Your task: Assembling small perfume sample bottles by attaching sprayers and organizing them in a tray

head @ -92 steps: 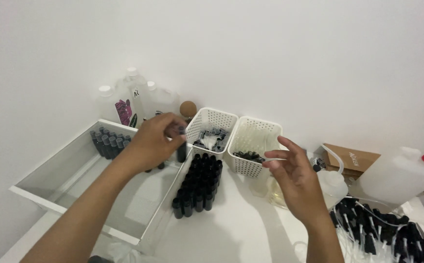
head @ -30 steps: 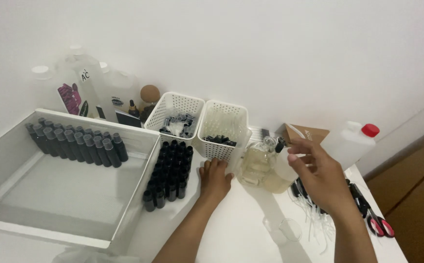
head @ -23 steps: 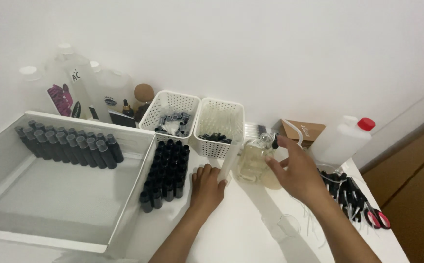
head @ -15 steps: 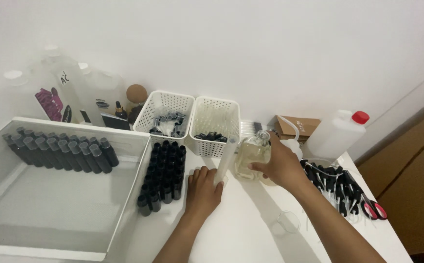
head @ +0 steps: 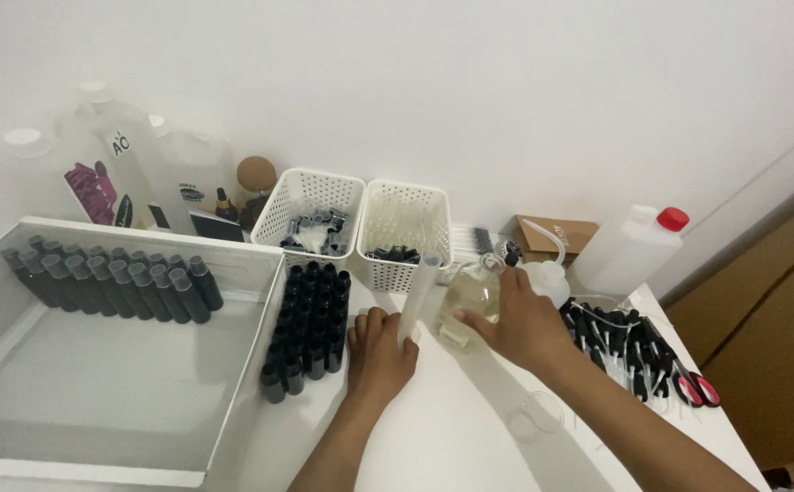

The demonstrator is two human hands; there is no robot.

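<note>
Bare white wall (head: 470, 82), white table (head: 451, 446)

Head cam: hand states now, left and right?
Left hand: closed around the base of an upright clear plastic tube, resting on the white table.
Right hand: holding a round glass bottle of pale yellow liquid.

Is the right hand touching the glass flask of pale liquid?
Touching. The head view shows the right hand wrapped around the glass flask.
</note>
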